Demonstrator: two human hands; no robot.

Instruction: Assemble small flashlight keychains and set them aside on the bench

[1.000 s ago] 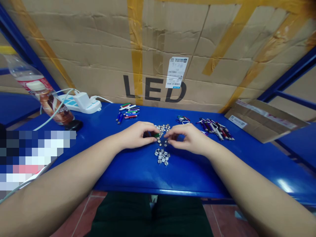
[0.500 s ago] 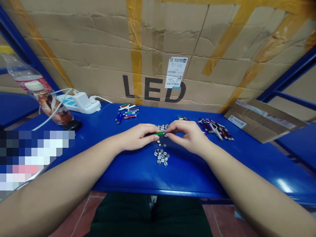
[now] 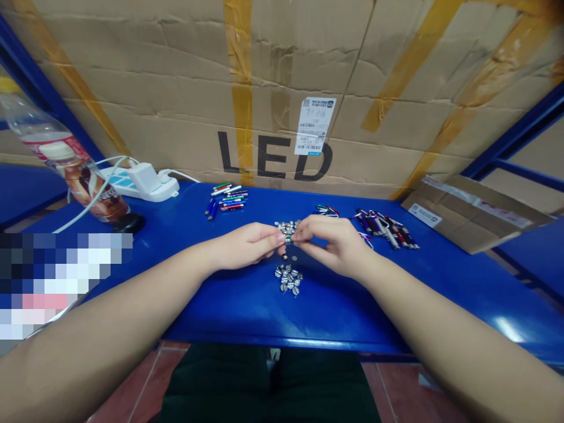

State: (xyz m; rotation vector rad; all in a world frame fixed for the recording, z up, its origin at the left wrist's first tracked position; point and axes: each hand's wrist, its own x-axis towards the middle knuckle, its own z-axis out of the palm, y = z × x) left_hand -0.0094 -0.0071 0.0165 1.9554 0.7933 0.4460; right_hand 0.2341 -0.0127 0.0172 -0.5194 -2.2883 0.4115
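Over the middle of the blue table (image 3: 238, 317), my left hand (image 3: 251, 245) is closed around a small green tube (image 3: 288, 239), most of it hidden by the fingers. The thumb and fingertips of my right hand (image 3: 337, 244) pinch the tube's right end. Any small part between those fingertips is too small to make out. Just behind the fingers lie several button cells (image 3: 287, 225). Nearer to me is a little heap of silver round caps (image 3: 288, 278), with a couple of loose discs (image 3: 294, 258) between the two groups.
Several coloured metal tubes (image 3: 227, 200) lie at the back left. At the right are pen-like lights with clips (image 3: 385, 229) and some thin coloured clips (image 3: 326, 210). A power strip (image 3: 145, 183), a bottle (image 3: 86, 182) and a small carton (image 3: 476, 211) flank them; a large carton (image 3: 185, 88) stands behind.
My left fingers and thumb have slid right along the green tube, covering more of it and meeting my right fingertips. My right hand has barely moved.
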